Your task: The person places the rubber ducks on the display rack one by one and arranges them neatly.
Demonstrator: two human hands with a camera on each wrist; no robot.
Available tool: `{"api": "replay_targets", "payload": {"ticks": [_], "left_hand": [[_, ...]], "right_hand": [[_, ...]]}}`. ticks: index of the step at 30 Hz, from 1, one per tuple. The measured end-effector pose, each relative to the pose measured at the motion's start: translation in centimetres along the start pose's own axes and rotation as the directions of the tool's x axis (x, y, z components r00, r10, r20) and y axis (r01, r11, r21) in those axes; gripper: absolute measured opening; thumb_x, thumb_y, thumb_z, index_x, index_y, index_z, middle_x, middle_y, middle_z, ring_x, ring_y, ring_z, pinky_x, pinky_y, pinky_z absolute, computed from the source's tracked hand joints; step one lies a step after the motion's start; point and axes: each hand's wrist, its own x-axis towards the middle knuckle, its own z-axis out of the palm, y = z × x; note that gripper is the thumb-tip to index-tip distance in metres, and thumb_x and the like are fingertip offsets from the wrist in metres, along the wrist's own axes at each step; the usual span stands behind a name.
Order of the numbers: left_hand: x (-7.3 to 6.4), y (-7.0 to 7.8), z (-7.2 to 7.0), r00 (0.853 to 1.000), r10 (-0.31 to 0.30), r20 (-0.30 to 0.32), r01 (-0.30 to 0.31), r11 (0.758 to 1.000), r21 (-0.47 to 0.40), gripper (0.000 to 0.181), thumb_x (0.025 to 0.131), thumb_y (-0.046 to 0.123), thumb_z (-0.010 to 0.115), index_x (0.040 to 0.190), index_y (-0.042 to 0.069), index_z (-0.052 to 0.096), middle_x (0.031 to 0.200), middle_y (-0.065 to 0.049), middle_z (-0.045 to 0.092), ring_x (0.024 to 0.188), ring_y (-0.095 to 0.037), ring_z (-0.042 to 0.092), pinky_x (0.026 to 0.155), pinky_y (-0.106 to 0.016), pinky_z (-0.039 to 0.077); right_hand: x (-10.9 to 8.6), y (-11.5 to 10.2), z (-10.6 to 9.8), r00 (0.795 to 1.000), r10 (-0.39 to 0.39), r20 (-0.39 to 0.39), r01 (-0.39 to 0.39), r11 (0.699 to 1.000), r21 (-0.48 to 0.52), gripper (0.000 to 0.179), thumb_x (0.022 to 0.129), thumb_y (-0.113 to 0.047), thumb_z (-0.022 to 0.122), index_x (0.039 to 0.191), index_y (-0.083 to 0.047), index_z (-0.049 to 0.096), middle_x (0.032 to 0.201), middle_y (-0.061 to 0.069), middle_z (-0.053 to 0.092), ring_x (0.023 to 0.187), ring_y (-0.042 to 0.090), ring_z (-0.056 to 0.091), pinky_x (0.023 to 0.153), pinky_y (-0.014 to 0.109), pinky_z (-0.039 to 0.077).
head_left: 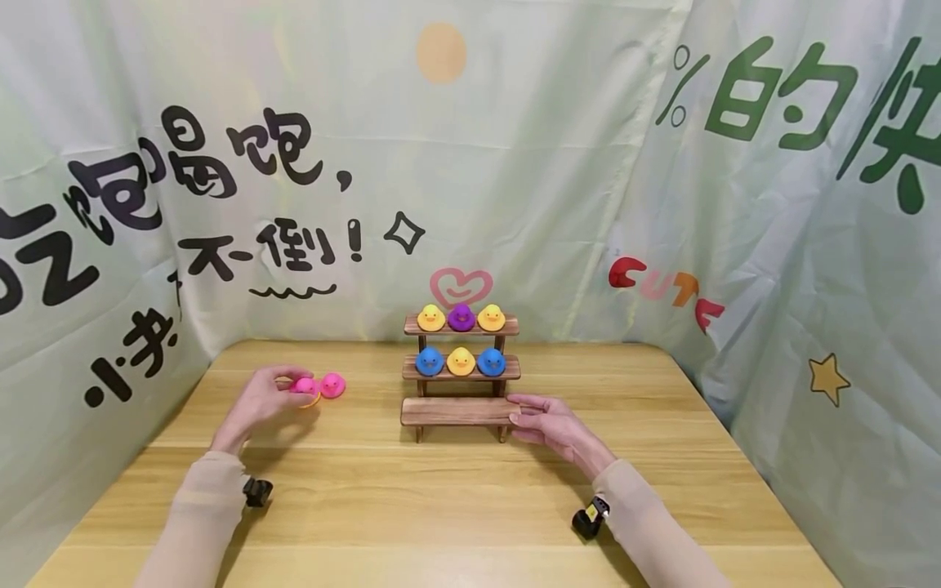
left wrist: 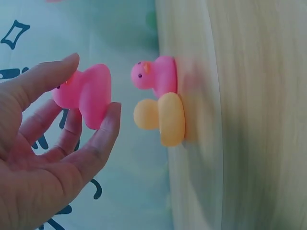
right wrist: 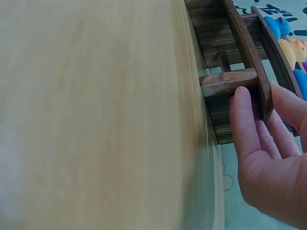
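Note:
My left hand [head_left: 259,398] pinches a pink rubber duck [left wrist: 91,93] between thumb and fingers, held up off the table. Beyond it, a second pink duck [left wrist: 165,76] and a yellow duck [left wrist: 171,120] sit side by side on the table; in the head view the yellow one is mostly hidden behind the held duck. With thumb above and fingers below, my right hand [head_left: 553,426] grips the right end of the lowest board of a three-step wooden stand [head_left: 456,411]. No duck sits on that lowest board.
On the stand's top step, a purple duck [head_left: 461,318] sits between two yellow ones. The middle step carries a yellow duck [head_left: 461,361] between two blue ones. A printed cloth [head_left: 515,196] hangs behind and beside the wooden table [head_left: 412,506].

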Motion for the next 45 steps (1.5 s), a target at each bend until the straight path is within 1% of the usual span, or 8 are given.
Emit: {"api": "replay_targets", "payload": {"ticks": [6,12,16,22,29,32,39,45], "left_hand": [[0.1,0.4,0.8,0.998,0.065,0.015,-0.064,0.997,-0.042,0.054,0.081,0.02,0.081,0.126,-0.001,0.061,0.138,-0.029,0.048,0.121,-0.052,0.053,0.095,-0.051,0.051],[0.0,0.8,2.1,0.996,0.065,0.059,-0.055,0.985,-0.162,0.054,0.081,0.022,0.081,0.127,0.001,0.062,0.13,-0.025,0.06,0.119,-0.044,0.058,0.091,-0.038,0.055],[0.0,1.2,3.0,0.994,0.069,0.08,-0.054,0.983,-0.177,0.057,0.081,0.022,0.081,0.129,0.0,0.06,0.125,-0.022,0.064,0.12,-0.04,0.058,0.091,-0.035,0.055],[0.4,2.5,4.2,0.993,0.079,0.084,-0.062,0.98,-0.188,0.061,0.081,0.025,0.081,0.132,0.0,0.057,0.124,-0.02,0.065,0.119,-0.038,0.059,0.094,-0.039,0.054],[0.7,4.3,5.7,0.995,0.08,0.059,-0.066,0.974,-0.218,0.064,0.08,0.029,0.081,0.132,0.0,0.057,0.123,-0.021,0.066,0.114,-0.034,0.063,0.092,-0.036,0.055],[0.5,4.9,6.6,0.996,0.071,0.051,-0.057,0.969,-0.242,0.063,0.079,0.03,0.082,0.13,0.002,0.059,0.123,-0.021,0.066,0.116,-0.035,0.062,0.091,-0.036,0.055],[0.3,6.6,8.5,0.992,0.082,0.093,-0.045,0.935,-0.351,0.054,0.08,0.024,0.082,0.128,0.007,0.062,0.126,-0.017,0.065,0.121,-0.034,0.06,0.092,-0.036,0.055],[0.2,7.7,9.4,0.99,0.093,0.105,-0.05,0.935,-0.352,0.049,0.079,0.026,0.083,0.123,0.013,0.065,0.123,-0.012,0.067,0.12,-0.031,0.061,0.09,-0.037,0.056]], "right_hand": [[0.1,0.0,-0.1,1.0,-0.005,0.0,0.005,1.0,-0.003,0.053,0.094,0.0,0.062,0.144,0.004,0.043,0.151,0.026,0.032,0.1,0.016,0.068,0.093,0.037,0.054],[0.1,0.3,-0.1,1.0,-0.01,0.006,0.01,1.0,-0.011,0.054,0.094,-0.001,0.063,0.143,0.005,0.043,0.15,0.025,0.036,0.101,0.016,0.068,0.094,0.038,0.054],[0.0,0.5,-0.1,1.0,-0.006,0.007,0.006,1.0,-0.009,0.054,0.094,-0.002,0.063,0.144,0.005,0.043,0.147,0.025,0.037,0.1,0.015,0.067,0.095,0.038,0.053],[-0.1,0.3,0.0,1.0,0.001,-0.002,-0.001,1.0,0.009,0.055,0.093,-0.001,0.063,0.144,0.005,0.043,0.145,0.027,0.035,0.098,0.015,0.068,0.093,0.036,0.054],[-0.1,-0.4,-0.1,1.0,-0.002,-0.015,0.003,1.0,0.013,0.057,0.092,0.001,0.064,0.144,0.005,0.041,0.131,0.02,0.044,0.094,0.015,0.068,0.094,0.036,0.054],[-0.2,-0.3,-0.2,1.0,-0.002,-0.008,0.002,1.0,0.006,0.057,0.092,0.001,0.064,0.144,0.006,0.042,0.132,0.021,0.044,0.095,0.015,0.068,0.094,0.037,0.054],[-0.2,-0.1,-0.1,1.0,-0.003,0.001,0.003,1.0,0.009,0.057,0.092,0.001,0.063,0.144,0.005,0.041,0.129,0.018,0.047,0.096,0.016,0.068,0.094,0.036,0.054],[-0.1,0.0,0.0,1.0,-0.006,-0.005,0.006,1.0,0.012,0.056,0.092,0.003,0.062,0.144,0.006,0.04,0.13,0.019,0.041,0.093,0.014,0.068,0.093,0.035,0.054]]}}
